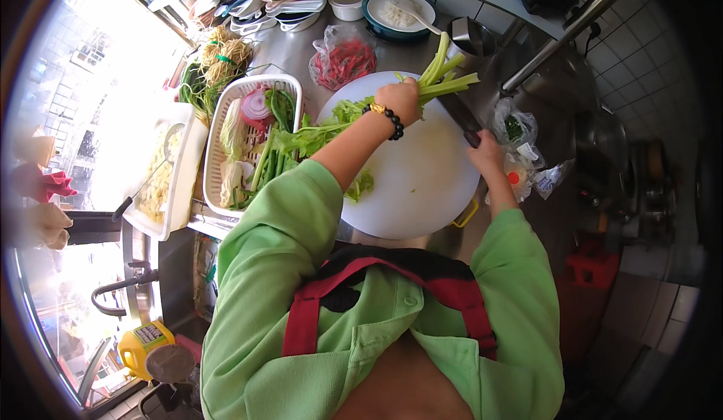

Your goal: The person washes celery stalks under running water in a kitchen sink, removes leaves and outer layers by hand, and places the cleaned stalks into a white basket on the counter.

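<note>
My left hand (402, 101) is closed around a bunch of celery (446, 78), its pale stalks pointing up and right and its leaves trailing left. Below the bunch lies a round white cutting board (418, 183). In my right hand (487, 152) is the dark handle of a knife (462, 119), held at the board's right edge; the celery hides part of the blade. A loose celery leaf (361, 186) rests on the board's left side. Beside the board, a white plastic basket (212, 171) contains a cut red onion (257, 108), pale cabbage pieces and green vegetables.
Behind the board sit a bag of red chillies (343, 58) and a bowl of rice (398, 13). A white tub (169, 217) with a ladle stands left, near scallions (223, 61). Plastic bags (514, 123) lie right. A metal rail (565, 33) slants across the upper right.
</note>
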A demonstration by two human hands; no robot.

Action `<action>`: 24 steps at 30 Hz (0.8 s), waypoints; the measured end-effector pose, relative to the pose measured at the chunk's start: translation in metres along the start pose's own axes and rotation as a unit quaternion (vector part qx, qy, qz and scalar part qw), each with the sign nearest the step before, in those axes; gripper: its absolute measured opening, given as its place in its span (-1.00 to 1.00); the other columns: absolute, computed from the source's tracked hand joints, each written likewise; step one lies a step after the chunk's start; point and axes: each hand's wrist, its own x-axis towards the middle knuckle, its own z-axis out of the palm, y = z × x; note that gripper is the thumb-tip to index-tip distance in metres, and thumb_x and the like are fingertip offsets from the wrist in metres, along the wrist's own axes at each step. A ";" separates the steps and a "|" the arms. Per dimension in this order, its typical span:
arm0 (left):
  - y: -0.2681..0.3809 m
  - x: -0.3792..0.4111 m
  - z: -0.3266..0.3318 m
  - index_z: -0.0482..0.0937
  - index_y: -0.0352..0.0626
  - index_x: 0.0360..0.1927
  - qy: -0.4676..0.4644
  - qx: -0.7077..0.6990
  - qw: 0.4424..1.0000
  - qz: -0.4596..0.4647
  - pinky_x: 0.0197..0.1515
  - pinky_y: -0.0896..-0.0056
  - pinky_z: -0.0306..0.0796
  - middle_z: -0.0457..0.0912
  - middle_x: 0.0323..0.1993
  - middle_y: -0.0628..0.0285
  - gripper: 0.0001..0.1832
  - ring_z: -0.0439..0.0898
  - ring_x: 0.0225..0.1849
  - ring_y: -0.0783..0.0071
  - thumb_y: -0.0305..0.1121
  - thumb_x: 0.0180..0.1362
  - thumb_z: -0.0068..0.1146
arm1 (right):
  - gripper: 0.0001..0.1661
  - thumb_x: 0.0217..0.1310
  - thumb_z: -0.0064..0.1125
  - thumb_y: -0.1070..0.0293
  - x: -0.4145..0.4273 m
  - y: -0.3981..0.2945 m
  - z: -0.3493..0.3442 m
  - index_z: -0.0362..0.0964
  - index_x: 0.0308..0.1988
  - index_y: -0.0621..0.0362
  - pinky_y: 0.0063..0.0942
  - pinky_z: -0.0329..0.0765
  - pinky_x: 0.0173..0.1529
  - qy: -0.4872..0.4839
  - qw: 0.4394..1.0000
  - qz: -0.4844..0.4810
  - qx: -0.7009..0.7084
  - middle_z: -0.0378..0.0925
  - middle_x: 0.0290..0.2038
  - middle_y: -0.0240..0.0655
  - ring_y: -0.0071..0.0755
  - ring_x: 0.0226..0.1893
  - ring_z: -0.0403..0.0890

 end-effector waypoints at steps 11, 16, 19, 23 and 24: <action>-0.009 -0.081 0.077 -0.18 -0.14 0.27 -0.010 0.047 0.995 0.093 0.21 -0.11 -0.18 0.00 0.23 -0.06 0.16 0.01 0.27 0.09 0.06 -0.33 0.29 | -0.88 0.10 0.01 0.40 -0.057 0.004 -0.062 0.27 -0.34 0.18 -0.64 0.28 -0.69 0.169 0.824 -0.008 0.541 0.31 -0.65 -0.45 -0.61 -0.79 0.27; -0.067 -0.125 0.050 -0.14 -0.23 0.25 -0.033 0.067 0.997 0.013 0.23 -0.14 -0.28 -0.01 0.24 0.05 0.24 -0.11 0.31 0.14 0.16 -0.45 0.29 | -0.83 0.14 0.00 0.35 -0.081 -0.032 -0.068 0.29 -0.41 0.23 -0.62 0.31 -0.61 -0.020 0.838 -0.001 0.545 0.32 -0.73 -0.41 -0.58 -0.76 0.32; -0.081 -0.135 0.064 -0.05 -0.22 0.22 -0.055 0.064 0.996 -0.018 0.23 -0.05 -0.16 0.09 0.17 0.06 0.08 0.02 0.25 0.11 -0.02 -0.35 0.30 | -0.83 0.14 -0.01 0.35 -0.095 -0.054 -0.056 0.30 -0.41 0.23 -0.62 0.32 -0.64 -0.084 0.812 -0.005 0.577 0.32 -0.73 -0.41 -0.57 -0.76 0.34; -0.076 -0.148 0.070 0.08 -0.20 0.17 0.072 -0.012 0.997 -0.013 0.18 0.14 0.05 0.17 0.10 0.08 -0.11 0.17 0.14 0.07 -0.29 -0.29 0.29 | -0.82 0.12 -0.03 0.34 -0.108 -0.067 -0.045 0.29 -0.44 0.25 -0.57 0.35 -0.65 -0.132 0.875 -0.003 0.466 0.35 -0.74 -0.38 -0.55 -0.77 0.39; -0.074 -0.152 0.063 0.14 -0.19 0.13 0.108 -0.037 0.994 0.000 0.13 0.21 0.12 0.16 0.11 0.10 -0.14 0.17 0.14 0.07 -0.35 -0.33 0.31 | -0.81 0.11 -0.02 0.34 -0.110 -0.067 -0.044 0.29 -0.45 0.25 -0.57 0.35 -0.64 -0.143 0.893 -0.007 0.428 0.36 -0.75 -0.38 -0.54 -0.78 0.39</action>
